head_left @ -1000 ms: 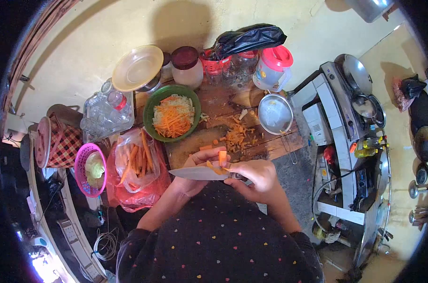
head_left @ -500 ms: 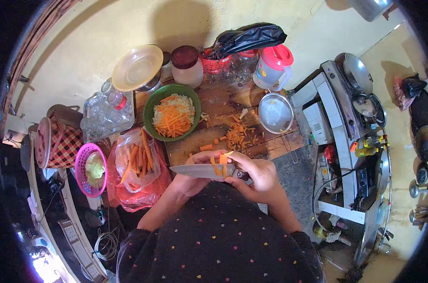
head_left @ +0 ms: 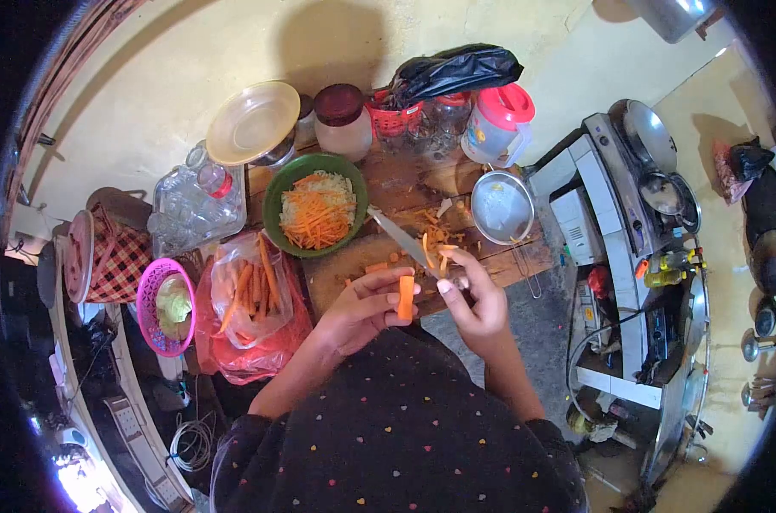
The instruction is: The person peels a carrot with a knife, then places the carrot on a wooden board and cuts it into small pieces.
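No readable lettering
The red basket (head_left: pixel 392 120) bears a pale mark (head_left: pixel 414 110), too small to read; the pitcher (head_left: pixel 492 135) carries a coloured print (head_left: pixel 479 135), its detail unclear; no word, brand, number or sign can be made out on either.

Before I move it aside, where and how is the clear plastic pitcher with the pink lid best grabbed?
I'd take the pitcher by its curved handle, from the near right: it loops out toward that side.

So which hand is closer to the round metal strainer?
Right. The right hand is this side of the strainer; the left hand is farther away to the left.
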### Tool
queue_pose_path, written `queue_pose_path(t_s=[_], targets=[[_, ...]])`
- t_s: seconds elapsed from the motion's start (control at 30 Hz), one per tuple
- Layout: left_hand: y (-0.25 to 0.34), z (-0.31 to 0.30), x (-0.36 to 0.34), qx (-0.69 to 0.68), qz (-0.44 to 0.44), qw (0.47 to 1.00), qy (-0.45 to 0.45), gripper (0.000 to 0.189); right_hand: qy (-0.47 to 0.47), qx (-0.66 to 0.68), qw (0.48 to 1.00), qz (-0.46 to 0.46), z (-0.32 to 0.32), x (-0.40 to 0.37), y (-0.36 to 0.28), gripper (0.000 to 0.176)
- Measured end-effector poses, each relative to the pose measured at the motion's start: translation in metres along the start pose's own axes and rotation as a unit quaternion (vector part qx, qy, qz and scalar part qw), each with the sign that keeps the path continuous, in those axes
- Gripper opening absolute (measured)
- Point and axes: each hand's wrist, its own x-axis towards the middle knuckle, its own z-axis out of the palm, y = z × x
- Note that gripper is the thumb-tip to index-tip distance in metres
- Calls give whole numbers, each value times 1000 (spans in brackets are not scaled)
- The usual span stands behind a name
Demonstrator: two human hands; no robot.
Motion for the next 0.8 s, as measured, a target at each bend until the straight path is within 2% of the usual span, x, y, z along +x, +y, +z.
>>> queue_pose_path(t_s=[0.13, 0.2, 0.23, 0.33, 0.5, 0.6, 0.7, 0.8], targets=[[-2, -3, 3, -15, 16, 1000, 12, 45, -98, 4, 993, -62, -13, 4, -16, 52], [-3, -5, 5, -9, 18, 1000, 14, 45, -174, -33, 982, -63, -20, 4, -24, 58], [-3, -6, 6, 8, 16, 1000, 18, 44, -163, -37, 982, -90, -15, 2, -18, 63], [-1, -6, 6, 42, 9, 999, 33, 42, -166, -44, 982, -74, -13, 3, -23, 63], [-3, -10, 5, 62, 14, 997, 46, 41, -142, -78, 981, -105, -11, 3, -21, 59], [-4, -8, 4, 3, 27, 999, 44, 42, -131, -94, 979, -123, -11, 4, -21, 57], [-1, -4, 1, 13, 13, 999, 51, 42, -120, -94, 980, -130, -10, 7, -22, 51], [-5, -9, -1, 15, 36, 999, -16, 41, -104, -95, 980, -141, -10, 8, -20, 44]])
